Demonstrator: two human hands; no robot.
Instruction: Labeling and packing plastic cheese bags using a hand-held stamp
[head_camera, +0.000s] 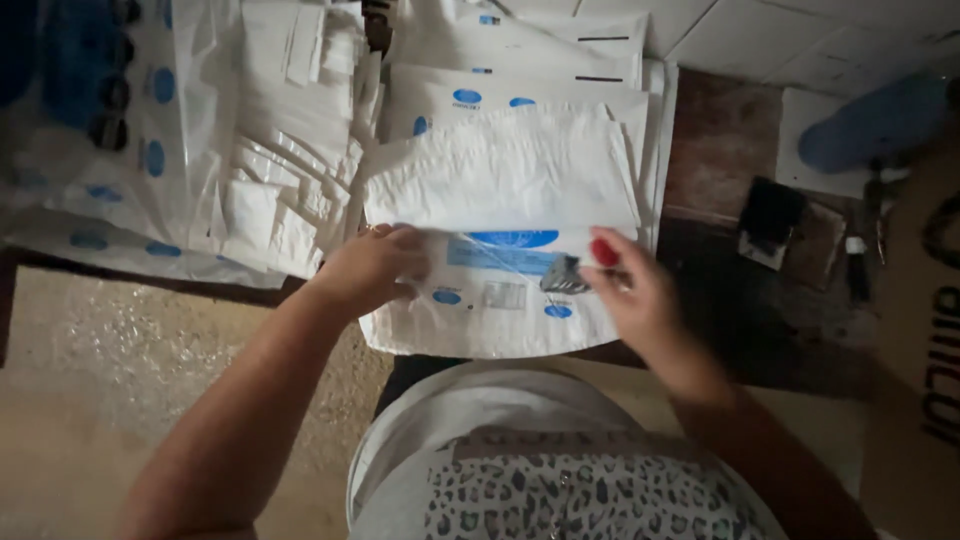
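Note:
A white plastic mailer bag with blue printed ovals lies flat at the table's front edge, its white flap folded over the top half. My left hand presses on the bag's left edge where the flap ends. My right hand pinches a small tool with a red handle and a grey metal head against the bag's right side, just under the flap.
More white bags with blue ovals are stacked behind and heaped at the left. Dark wooden tabletop shows at the right, with small dark objects. A brown cardboard box stands at far right. Speckled floor lies below left.

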